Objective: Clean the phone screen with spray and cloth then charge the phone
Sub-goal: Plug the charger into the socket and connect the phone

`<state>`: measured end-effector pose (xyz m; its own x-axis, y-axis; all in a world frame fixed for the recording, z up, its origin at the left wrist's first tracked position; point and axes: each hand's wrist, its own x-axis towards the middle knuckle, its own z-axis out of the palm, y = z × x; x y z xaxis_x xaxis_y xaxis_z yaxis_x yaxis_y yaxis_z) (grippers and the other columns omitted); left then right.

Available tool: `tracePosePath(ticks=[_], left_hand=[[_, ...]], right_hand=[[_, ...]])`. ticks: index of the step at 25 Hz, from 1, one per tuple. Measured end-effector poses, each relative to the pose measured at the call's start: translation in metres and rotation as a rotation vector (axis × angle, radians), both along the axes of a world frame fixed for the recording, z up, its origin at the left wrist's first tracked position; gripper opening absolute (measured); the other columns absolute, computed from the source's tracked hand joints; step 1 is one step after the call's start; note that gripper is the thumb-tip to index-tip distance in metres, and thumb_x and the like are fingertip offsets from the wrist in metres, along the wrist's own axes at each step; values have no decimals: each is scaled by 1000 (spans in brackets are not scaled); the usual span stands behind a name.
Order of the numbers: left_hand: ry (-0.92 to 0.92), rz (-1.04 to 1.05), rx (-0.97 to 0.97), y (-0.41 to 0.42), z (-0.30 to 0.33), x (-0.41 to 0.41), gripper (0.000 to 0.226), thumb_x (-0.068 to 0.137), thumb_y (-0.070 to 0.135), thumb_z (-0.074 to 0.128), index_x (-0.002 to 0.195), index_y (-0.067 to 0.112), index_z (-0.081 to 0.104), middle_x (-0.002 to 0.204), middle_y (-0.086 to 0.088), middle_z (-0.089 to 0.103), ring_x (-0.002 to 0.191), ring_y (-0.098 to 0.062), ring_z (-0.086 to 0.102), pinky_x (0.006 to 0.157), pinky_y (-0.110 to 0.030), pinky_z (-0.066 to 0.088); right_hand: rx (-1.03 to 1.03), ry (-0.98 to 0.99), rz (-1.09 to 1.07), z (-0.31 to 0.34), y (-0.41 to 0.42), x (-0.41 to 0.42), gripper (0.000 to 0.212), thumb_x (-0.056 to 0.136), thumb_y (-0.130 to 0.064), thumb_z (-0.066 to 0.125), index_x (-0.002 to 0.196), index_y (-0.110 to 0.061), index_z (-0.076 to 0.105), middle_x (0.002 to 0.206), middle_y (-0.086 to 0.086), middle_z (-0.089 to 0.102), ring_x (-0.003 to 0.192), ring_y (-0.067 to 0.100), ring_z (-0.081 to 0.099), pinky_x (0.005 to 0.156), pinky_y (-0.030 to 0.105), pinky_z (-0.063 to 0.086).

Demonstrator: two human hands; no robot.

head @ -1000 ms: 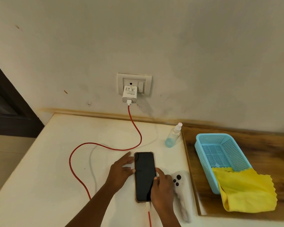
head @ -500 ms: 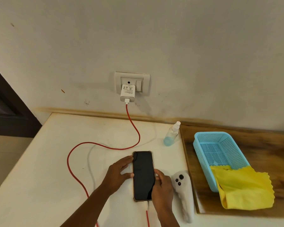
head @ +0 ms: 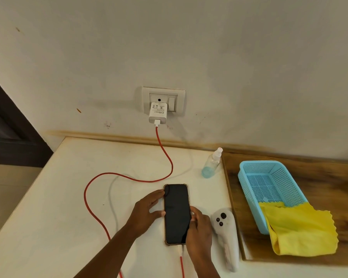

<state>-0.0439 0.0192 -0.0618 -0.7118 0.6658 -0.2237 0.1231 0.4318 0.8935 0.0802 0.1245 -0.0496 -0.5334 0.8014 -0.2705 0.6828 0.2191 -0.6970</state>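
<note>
The phone (head: 177, 214) lies flat and face up on the white table (head: 54, 207), screen dark, its bottom end toward the camera with the red charging cable (head: 127, 178) plugged into it there. The left hand (head: 147, 212) sits against the phone's left edge, fingers stretched out and relaxed, fingertips touching the upper left corner and the thumb touching the side. The right hand (head: 199, 227) is at the phone's right edge, fingers curled over that edge onto the glass, gripping the phone. The cable loops away to the left and runs up to the white charger (head: 158, 113), seated in the wall socket (head: 163, 101). The spray bottle (head: 211, 164) stands near the wall, right of the phone and well apart from it. On the wooden board (head: 329, 189), the yellow cloth (head: 297, 229) hangs over the near end of the blue basket (head: 269, 189). A white controller (head: 224, 233) lies just beside the right hand
</note>
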Motion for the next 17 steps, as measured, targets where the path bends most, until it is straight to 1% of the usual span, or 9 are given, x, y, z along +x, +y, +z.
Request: tracePosePath(ticks=[2,4,7,9,12,14,17], left_hand=[[0,0,6,0,-1,0,64,82,8,68,139,10,38,145,-3,41,129,-12,42,97,-11,33],[-8,5,9,0,-1,0,64,82,7,69,138,10,39,143,-3,42,126,-7,42,94,-7,33],[-47,16,31,-1,-1,-1,64,80,2,69,137,10,41,142,-4,44,123,-6,42,89,-1,34],[-57,17,44,-3,-2,-1,64,80,0,69,136,10,42,141,-5,45,122,-7,43,89,0,35],[-50,19,59,-3,-3,0,64,79,-1,69,136,10,42,140,-4,46,121,-6,43,89,0,36],[-47,16,61,-2,-2,0,63,79,-1,69,136,9,42,140,-4,46,121,-7,43,92,-4,37],[-66,38,79,-1,2,3,62,80,-2,68,136,7,42,141,-7,46,125,-12,44,102,-20,37]], right_hand=[[-2,-5,7,-1,0,0,33,97,-18,37,129,-17,47,131,6,52,120,20,49,106,33,37],[-12,15,6,-2,0,1,32,97,-20,38,127,-17,47,129,8,52,117,20,50,105,33,39],[-29,79,11,-4,-2,4,30,97,-22,39,125,-18,48,122,8,53,103,12,47,95,28,45],[-17,89,14,-6,-2,5,31,96,-23,40,125,-19,48,121,8,53,102,9,45,88,23,44],[-10,79,9,-8,-1,5,31,97,-24,40,127,-20,48,121,6,52,104,8,45,84,20,42],[0,64,14,-9,-2,5,31,96,-23,40,127,-20,47,121,6,52,106,10,46,86,22,44],[-20,75,36,-7,1,5,30,97,-22,39,125,-18,48,121,8,53,110,16,50,90,29,48]])
